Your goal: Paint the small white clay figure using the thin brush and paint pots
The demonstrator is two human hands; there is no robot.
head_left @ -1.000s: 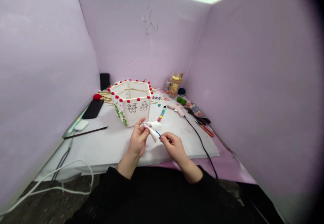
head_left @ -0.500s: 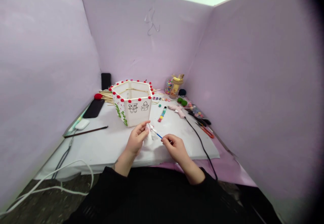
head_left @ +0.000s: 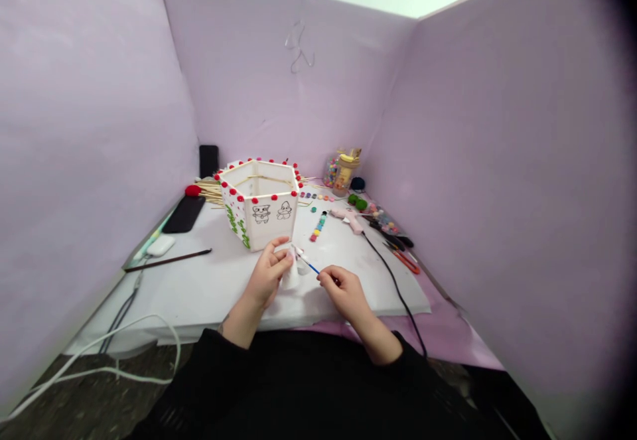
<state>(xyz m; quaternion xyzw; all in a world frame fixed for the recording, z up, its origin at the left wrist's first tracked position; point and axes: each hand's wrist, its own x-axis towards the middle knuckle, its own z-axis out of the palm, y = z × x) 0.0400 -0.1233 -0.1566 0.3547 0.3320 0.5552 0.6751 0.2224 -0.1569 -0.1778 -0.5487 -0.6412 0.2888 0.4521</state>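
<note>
My left hand pinches a crumpled white tissue just above the white sheet on the desk. My right hand grips the thin blue handle of a small paintbrush, whose tip is buried in the tissue. Directly behind my hands stands a white hexagonal box with red pompoms along its rim, green leaf marks on one side and two little cartoon figures drawn on its front panels.
A long dark brush and a white earbud case lie left. A phone, skewers, paint pots, glue gun with black cord, scissors and a bead jar surround the box. Purple walls enclose the desk.
The tissue has been bunched tighter around the brush tip and both hands have sunk slightly toward the sheet. The camera tilted a little.
</note>
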